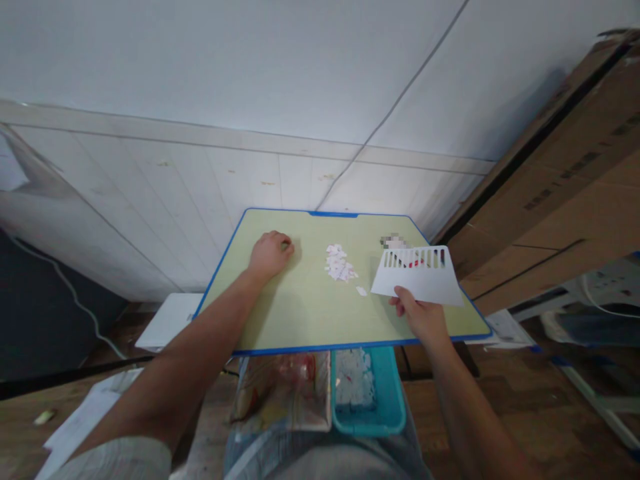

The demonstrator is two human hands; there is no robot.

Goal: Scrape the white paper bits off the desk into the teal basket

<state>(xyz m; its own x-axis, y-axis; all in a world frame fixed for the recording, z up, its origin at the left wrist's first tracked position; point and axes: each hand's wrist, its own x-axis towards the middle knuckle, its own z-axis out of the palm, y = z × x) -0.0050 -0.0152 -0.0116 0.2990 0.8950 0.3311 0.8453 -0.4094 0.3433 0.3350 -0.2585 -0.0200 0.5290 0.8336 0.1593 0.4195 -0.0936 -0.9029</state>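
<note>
At the left of the pale green folding table [295, 313], my left hand [270, 257] rests with its fingers curled and the fingertips near the thumb. Whatever may be between them is too small to make out. My right hand [420, 313] grips a white slotted card [420, 277] by its near edge, thumb on top. A row of narrow slots runs along the card's far side, and dark and red bits show through them. Between my hands lies a heap of small white paper pieces [339, 263], with one loose piece [361, 291] close to the card. A partly blurred pile [396, 242] sits behind the card.
Below the table's near edge stand a turquoise basin [395, 400] with a greyish block inside and an open box [325, 393]. Large cardboard boxes [555, 180] rise close on the right. A white panelled wall [240, 180] with a hanging cable [400, 100] is behind.
</note>
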